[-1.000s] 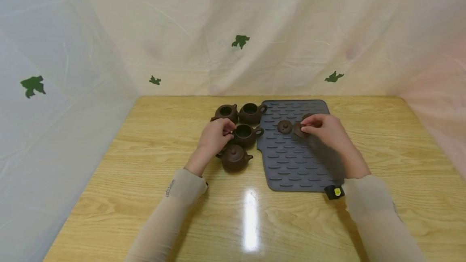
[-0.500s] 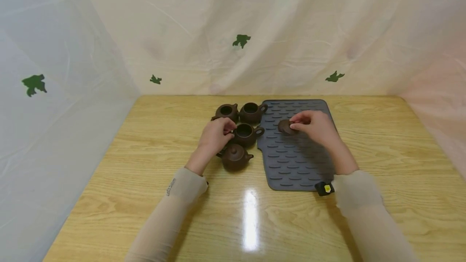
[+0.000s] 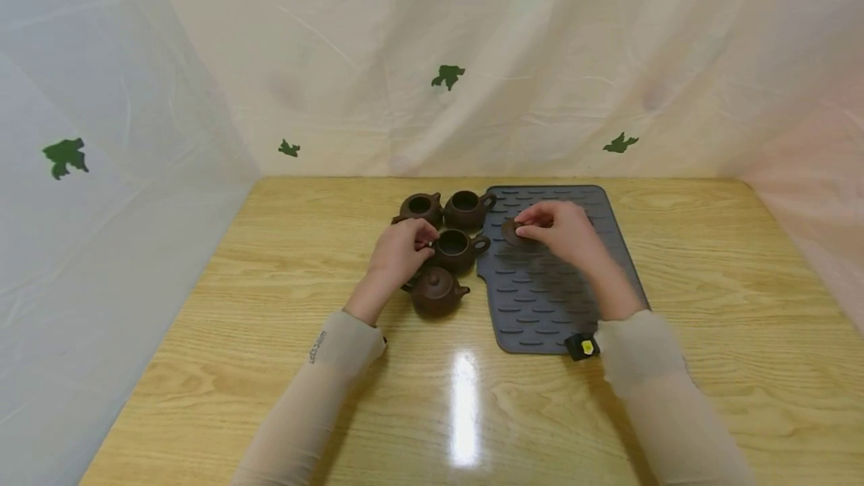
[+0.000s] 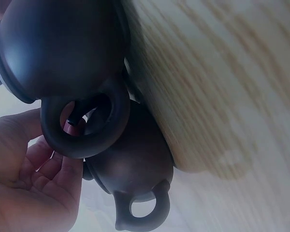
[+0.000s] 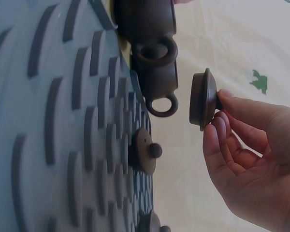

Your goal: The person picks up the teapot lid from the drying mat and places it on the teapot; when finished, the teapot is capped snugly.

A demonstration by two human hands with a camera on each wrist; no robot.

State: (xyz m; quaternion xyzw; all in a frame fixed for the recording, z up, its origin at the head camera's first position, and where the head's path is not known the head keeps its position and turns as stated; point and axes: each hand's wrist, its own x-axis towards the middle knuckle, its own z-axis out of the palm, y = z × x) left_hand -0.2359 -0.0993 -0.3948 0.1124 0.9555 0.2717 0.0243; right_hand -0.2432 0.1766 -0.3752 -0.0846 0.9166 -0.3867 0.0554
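My right hand [image 3: 560, 235] pinches a dark brown teapot lid [image 5: 203, 99] by its knob, raised above the grey ridged mat [image 3: 533, 313]. My left hand [image 3: 403, 250] is at the left side of an uncovered teapot [image 3: 454, 252]; its fingertips seem to pinch that pot's spout [image 4: 76, 116]. Nearer the front stands a teapot with its lid on [image 3: 436, 293], whose handle [image 4: 82, 153] partly covers the left fingers in the left wrist view. Another lid [image 5: 146, 151] lies on the mat, with part of one more lid [image 5: 152, 222] beyond it.
Two more uncovered teapots, one at the back left [image 3: 420, 208] and one at the back right [image 3: 466, 208], stand close behind the middle pot. All sit on a wooden table [image 3: 270, 298] with a pale curtain [image 3: 337, 96] behind.
My right hand has lifted a lid off the mat and carried it left, over another lid, toward the teapots. The left hand stays where it was.
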